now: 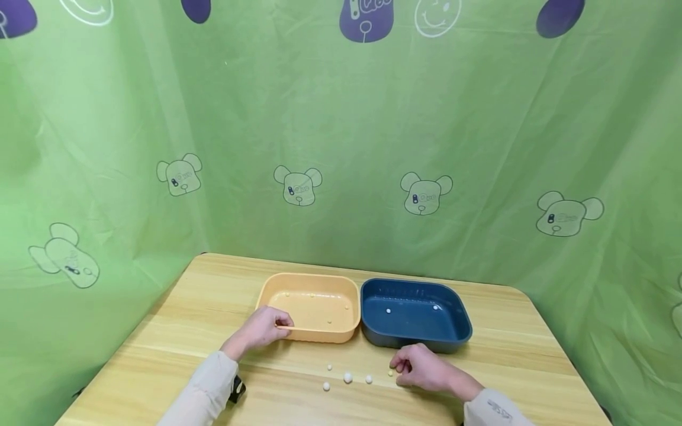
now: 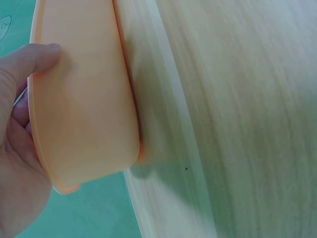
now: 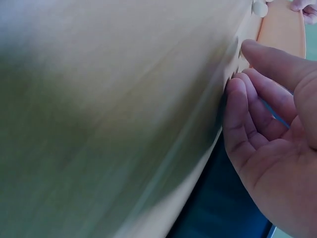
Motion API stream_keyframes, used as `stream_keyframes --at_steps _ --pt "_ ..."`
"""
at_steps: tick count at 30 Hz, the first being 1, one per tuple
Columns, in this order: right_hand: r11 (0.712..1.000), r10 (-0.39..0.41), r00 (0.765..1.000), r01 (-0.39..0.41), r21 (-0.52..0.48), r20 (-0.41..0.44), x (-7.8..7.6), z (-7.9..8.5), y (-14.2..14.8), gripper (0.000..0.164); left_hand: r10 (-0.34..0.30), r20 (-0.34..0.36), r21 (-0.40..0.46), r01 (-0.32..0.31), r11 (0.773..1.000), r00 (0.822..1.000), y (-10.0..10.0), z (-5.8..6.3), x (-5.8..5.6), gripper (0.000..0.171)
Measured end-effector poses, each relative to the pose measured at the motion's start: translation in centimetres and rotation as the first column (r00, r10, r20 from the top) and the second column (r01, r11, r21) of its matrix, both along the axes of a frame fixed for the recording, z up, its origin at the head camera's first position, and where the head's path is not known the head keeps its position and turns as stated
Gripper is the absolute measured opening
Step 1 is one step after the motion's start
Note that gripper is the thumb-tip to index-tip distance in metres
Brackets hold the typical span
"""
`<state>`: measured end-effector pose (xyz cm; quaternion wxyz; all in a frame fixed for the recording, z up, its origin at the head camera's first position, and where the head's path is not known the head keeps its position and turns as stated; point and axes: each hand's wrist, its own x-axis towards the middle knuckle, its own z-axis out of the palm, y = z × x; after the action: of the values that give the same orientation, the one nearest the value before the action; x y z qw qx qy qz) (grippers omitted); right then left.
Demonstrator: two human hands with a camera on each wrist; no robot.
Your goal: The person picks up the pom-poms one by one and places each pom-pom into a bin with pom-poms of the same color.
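Yellow ball (image 1: 391, 373), small and round, lies on the wooden table (image 1: 533, 355) just in front of the blue tray (image 1: 391, 341), right by the fingertips of the right hand (image 1: 426, 368). It shows me a round outline, so I read no pointing direction or long axis from it. I have the right thumb and fingers bent toward each other with a narrow gap between the tips; whether they touch the ball I cannot tell.

My left hand (image 1: 263, 327) grips the near rim of the orange tray (image 1: 325, 336), the thumb lying on the outer wall and fingers over the inside.

I count four yellow balls (image 1: 329, 322) scattered over the orange tray's floor, and two white balls (image 1: 435, 307) in the blue one, well apart. The trays stand upright, side by side, their long axes running left to right across the table. Four more white balls (image 1: 348, 377), of differing sizes, lie on the wood between the two hands, left of the yellow one.
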<state>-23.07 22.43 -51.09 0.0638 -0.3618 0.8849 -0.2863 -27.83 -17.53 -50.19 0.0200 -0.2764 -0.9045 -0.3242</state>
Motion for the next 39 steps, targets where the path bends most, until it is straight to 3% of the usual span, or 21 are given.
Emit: stream_keyframes --at_steps 23,39 --pt "0.999 0.025 0.999 -0.024 0.027 -0.025 0.06 0.05 -0.83 0.015 -0.016 -0.025 -0.013 0.015 1.000 1.000 0.06 0.28 0.16 0.008" --pt "1.000 0.005 1.000 -0.006 0.017 0.029 0.50 0.28 -0.85 0.015 -0.022 -0.020 -0.007 0.022 1.000 1.000 0.11 0.22 0.10 0.010"
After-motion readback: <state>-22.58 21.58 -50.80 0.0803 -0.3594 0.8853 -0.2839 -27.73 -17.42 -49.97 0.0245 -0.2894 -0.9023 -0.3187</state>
